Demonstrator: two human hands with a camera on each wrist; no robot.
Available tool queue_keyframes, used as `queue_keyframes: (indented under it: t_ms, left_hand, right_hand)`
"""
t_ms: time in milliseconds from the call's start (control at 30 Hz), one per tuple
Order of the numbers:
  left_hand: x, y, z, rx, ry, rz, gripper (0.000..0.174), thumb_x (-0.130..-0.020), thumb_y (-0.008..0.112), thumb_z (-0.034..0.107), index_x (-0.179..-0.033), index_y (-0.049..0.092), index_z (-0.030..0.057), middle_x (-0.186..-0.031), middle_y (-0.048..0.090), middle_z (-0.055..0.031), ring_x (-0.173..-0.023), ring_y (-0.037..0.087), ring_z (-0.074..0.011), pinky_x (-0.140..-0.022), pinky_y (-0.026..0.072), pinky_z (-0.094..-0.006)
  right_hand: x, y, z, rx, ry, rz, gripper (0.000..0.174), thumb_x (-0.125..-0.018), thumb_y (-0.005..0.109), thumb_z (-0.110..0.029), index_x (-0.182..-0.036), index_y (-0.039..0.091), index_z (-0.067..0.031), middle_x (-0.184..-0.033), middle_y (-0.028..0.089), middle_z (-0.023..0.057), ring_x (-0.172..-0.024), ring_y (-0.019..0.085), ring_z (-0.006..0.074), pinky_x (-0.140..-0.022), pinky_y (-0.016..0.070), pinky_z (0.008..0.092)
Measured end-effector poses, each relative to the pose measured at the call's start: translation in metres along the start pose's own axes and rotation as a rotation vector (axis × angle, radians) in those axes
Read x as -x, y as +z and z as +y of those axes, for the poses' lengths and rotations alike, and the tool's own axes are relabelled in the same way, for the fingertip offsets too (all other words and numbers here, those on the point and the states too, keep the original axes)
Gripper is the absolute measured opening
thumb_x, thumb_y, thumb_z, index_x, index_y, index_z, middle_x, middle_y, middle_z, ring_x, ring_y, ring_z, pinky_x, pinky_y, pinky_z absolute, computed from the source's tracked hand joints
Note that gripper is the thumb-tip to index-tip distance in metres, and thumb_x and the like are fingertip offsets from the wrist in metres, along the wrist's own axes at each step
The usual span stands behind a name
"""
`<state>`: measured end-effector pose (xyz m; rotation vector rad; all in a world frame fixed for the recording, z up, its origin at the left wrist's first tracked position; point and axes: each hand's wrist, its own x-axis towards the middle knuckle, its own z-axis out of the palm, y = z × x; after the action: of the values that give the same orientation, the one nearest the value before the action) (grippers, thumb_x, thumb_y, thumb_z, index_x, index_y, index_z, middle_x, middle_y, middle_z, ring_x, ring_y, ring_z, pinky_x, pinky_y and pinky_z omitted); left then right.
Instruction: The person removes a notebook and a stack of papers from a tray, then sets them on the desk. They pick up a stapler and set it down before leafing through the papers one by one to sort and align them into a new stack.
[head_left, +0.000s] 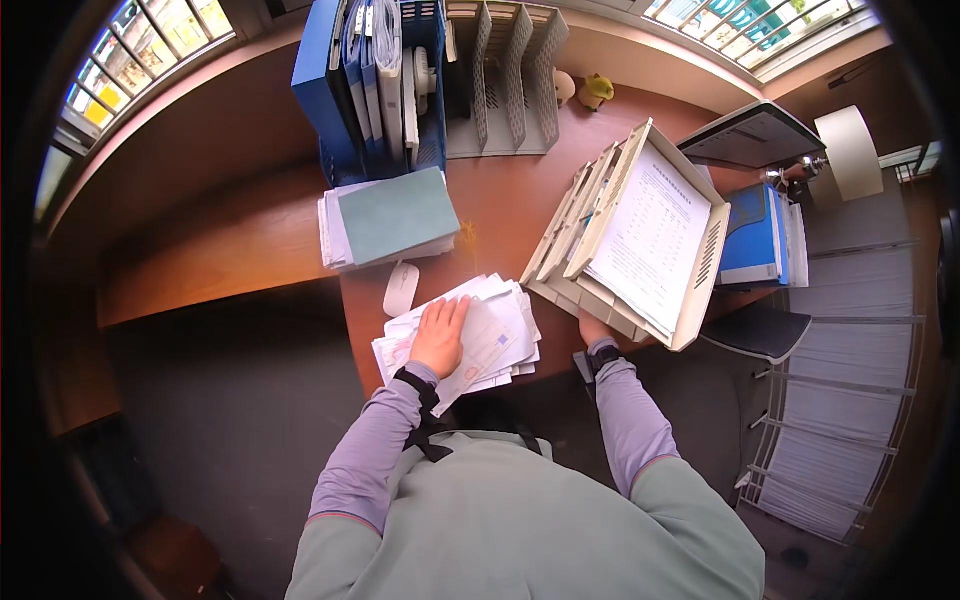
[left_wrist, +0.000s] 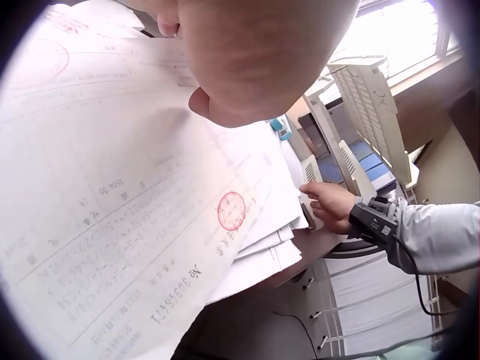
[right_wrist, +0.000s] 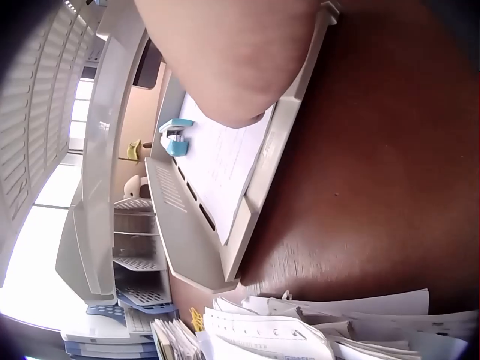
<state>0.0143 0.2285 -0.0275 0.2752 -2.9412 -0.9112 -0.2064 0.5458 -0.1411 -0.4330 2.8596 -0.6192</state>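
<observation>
My left hand rests with fingers extended on an untidy stack of papers near the desk's front edge. In the left wrist view, the top slip carries printed lines and a red round stamp. My right hand is at the front of a beige tiered letter tray, partly hidden beneath its upper tier. In the right wrist view, that hand overlaps the front rim of the lower tray, over a white sheet; its fingertips are hidden there.
A small turquoise-and-white object lies in the lower tray. Left of the tray are a mouse and a green-covered book on papers. Behind stand a blue file box and a grey file rack. Blue folders lie at right.
</observation>
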Motion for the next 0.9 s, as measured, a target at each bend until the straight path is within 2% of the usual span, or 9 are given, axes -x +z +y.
queue_keyframes:
  t_ms: [100, 167, 267, 333, 400, 667, 733, 800, 900]
  left_hand:
    - [-0.004, 0.01, -0.001, 0.001, -0.016, 0.003, 0.068, -0.076, 0.054, 0.0, -0.143, 0.041, 0.0056, -0.135, 0.049, -0.0204, -0.13, 0.041, -0.0396, -0.114, 0.0287, -0.0492]
    - [-0.002, 0.018, -0.001, -0.06, 0.014, 0.056, 0.068, -0.077, 0.055, 0.002, -0.143, 0.041, 0.0057, -0.136, 0.048, -0.0207, -0.131, 0.041, -0.0393, -0.114, 0.0281, -0.0495]
    - [0.0, 0.012, 0.007, -0.117, -0.041, 0.093, 0.064, -0.078, 0.056, 0.004, -0.14, 0.044, 0.0057, -0.138, 0.047, -0.0213, -0.133, 0.04, -0.039, -0.115, 0.0274, -0.0499]
    - [0.001, 0.019, 0.004, -0.081, -0.028, 0.072, 0.061, -0.078, 0.057, 0.005, -0.138, 0.046, 0.0056, -0.139, 0.046, -0.0218, -0.134, 0.039, -0.0392, -0.116, 0.027, -0.0501]
    - [0.002, 0.023, 0.002, -0.049, -0.014, 0.051, 0.059, -0.078, 0.057, 0.005, -0.136, 0.047, 0.0056, -0.139, 0.045, -0.0224, -0.135, 0.038, -0.0395, -0.116, 0.0265, -0.0503]
    - [-0.011, 0.013, -0.001, 0.047, 0.085, -0.07, 0.057, -0.079, 0.062, 0.012, -0.134, 0.05, 0.0055, -0.143, 0.042, -0.0244, -0.137, 0.035, -0.0416, -0.116, 0.0254, -0.0517]
    - [-0.012, 0.01, 0.001, 0.072, 0.091, -0.088, 0.057, -0.08, 0.064, 0.014, -0.134, 0.05, 0.0057, -0.143, 0.04, -0.0252, -0.137, 0.034, -0.0425, -0.116, 0.0254, -0.0525]
    - [-0.011, 0.007, 0.001, 0.061, 0.105, -0.101, 0.057, -0.081, 0.065, 0.016, -0.135, 0.05, 0.0098, -0.145, 0.037, -0.0264, -0.139, 0.031, -0.0439, -0.117, 0.024, -0.0535]
    - [-0.011, 0.007, -0.001, 0.054, 0.116, -0.1, 0.055, -0.082, 0.065, 0.018, -0.135, 0.052, 0.0153, -0.145, 0.036, -0.0268, -0.139, 0.03, -0.0444, -0.117, 0.023, -0.0544]
  right_hand:
    - [-0.003, -0.012, -0.01, -0.031, 0.05, -0.111, 0.05, -0.1, 0.044, -0.037, -0.137, 0.05, -0.0045, -0.143, 0.048, 0.02, -0.133, 0.041, 0.0385, -0.114, 0.0286, 0.0421]
    - [-0.005, -0.021, -0.024, -0.047, 0.109, -0.227, 0.058, -0.097, 0.049, -0.043, -0.141, 0.046, -0.006, -0.147, 0.045, 0.0173, -0.136, 0.039, 0.0361, -0.115, 0.0273, 0.0404]
    - [0.0, -0.048, -0.069, -0.13, 0.182, -0.295, 0.066, -0.093, 0.056, -0.047, -0.144, 0.044, -0.0075, -0.15, 0.042, 0.0157, -0.138, 0.037, 0.0341, -0.116, 0.0265, 0.0396]
    - [0.001, -0.049, -0.069, -0.096, 0.178, -0.316, 0.064, -0.094, 0.055, -0.049, -0.144, 0.045, -0.0107, -0.149, 0.043, 0.0145, -0.138, 0.038, 0.0344, -0.116, 0.028, 0.041]
    - [0.001, -0.048, -0.068, -0.228, 0.207, -0.325, 0.074, -0.09, 0.059, -0.051, -0.147, 0.04, -0.0082, -0.153, 0.037, 0.0145, -0.141, 0.034, 0.0316, -0.117, 0.0258, 0.0383]
    - [-0.002, -0.023, -0.037, -0.014, 0.219, -0.262, 0.071, -0.093, 0.054, -0.054, -0.148, 0.039, -0.0117, -0.156, 0.034, 0.0127, -0.143, 0.031, 0.0324, -0.117, 0.0256, 0.0404]
    - [-0.003, -0.019, -0.029, 0.034, 0.165, -0.253, 0.071, -0.093, 0.053, -0.055, -0.148, 0.038, -0.0126, -0.156, 0.033, 0.013, -0.143, 0.031, 0.0328, -0.117, 0.0263, 0.0414]
    - [0.0, -0.019, -0.027, 0.162, 0.166, -0.282, 0.069, -0.096, 0.048, -0.055, -0.149, 0.036, -0.0126, -0.157, 0.029, 0.0138, -0.143, 0.028, 0.0383, -0.118, 0.0245, 0.0472]
    - [0.004, -0.026, -0.034, 0.199, 0.226, -0.306, 0.069, -0.096, 0.044, -0.056, -0.15, 0.035, -0.013, -0.158, 0.027, 0.0136, -0.144, 0.027, 0.039, -0.118, 0.0233, 0.0489]
